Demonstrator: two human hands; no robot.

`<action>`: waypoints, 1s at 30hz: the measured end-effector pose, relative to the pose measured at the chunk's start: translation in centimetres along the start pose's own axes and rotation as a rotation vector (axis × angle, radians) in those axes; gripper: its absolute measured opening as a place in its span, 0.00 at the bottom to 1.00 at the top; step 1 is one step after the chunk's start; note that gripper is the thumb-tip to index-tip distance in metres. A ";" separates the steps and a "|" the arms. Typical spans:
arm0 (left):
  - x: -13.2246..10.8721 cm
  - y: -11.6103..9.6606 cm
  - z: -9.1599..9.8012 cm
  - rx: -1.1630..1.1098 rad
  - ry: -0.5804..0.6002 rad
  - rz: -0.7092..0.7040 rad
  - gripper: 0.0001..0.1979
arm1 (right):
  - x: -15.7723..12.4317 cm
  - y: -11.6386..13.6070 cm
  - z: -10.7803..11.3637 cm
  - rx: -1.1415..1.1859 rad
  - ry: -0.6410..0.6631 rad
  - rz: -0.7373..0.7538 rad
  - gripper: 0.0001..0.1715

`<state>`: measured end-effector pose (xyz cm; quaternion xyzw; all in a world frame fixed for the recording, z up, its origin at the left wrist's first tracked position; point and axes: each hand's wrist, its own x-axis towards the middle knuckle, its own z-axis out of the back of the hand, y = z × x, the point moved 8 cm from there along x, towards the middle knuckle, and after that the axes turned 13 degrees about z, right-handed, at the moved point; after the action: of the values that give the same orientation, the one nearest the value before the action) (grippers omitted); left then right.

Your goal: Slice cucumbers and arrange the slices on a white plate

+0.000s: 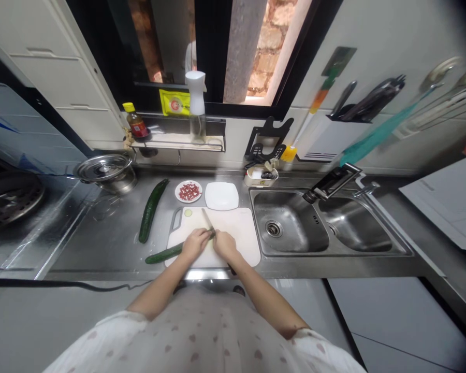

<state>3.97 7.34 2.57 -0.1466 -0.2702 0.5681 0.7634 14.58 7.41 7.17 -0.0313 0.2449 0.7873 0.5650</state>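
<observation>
The cutting board (244, 233) lay on the tabletop (112, 233), directly before the person, and both hands worked above it. The left hand (196, 243) was curved over the cut cucumber (163, 255), its fingers closed near the end by the blade; I suppose this grip served to stop the round body from rolling. This cucumber lay across the lower left part of the board, with its far end passing over the left edge, perhaps because it was too long to rest there fully. The right hand (224, 244) was closed around the knife (208, 219), whose handle it mostly covered, and the blade pointed away from the person, close to the left fingers. Whether the edge touched the cucumber, I could not tell. One round slice (188, 213) lay at the board's upper left corner, apart from the blade. To the left of the board was a second cucumber (149, 212), probably set there to leave room for cutting. Just behind the board stood a small plate (177, 192) with chopped red pieces (189, 192) and a white square dish (221, 196), it seems for easy reach.
</observation>
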 end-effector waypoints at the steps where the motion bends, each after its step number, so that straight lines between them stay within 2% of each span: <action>1: 0.0 -0.1 0.0 0.001 -0.002 -0.002 0.13 | 0.1 0.1 0.0 0.006 0.003 0.001 0.21; 5: -0.1 -0.1 0.0 -0.007 -0.007 0.003 0.12 | -0.6 -0.2 -0.3 -0.001 0.006 -0.006 0.21; 12: -0.1 0.1 -0.2 -0.003 -0.018 0.012 0.12 | -4.3 -1.4 -1.9 -0.042 0.086 -0.059 0.19; 16: -0.1 0.1 -0.1 -0.018 -0.015 0.012 0.12 | -5.1 -1.6 -2.1 -0.039 0.122 -0.079 0.19; 30: -0.1 -0.4 0.1 0.002 -0.013 0.002 0.12 | -0.4 -0.4 -0.8 -0.032 0.003 -0.018 0.19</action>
<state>4.17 7.12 2.83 -0.1422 -0.2745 0.5702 0.7611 14.92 6.85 6.49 -0.0436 0.2325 0.7861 0.5711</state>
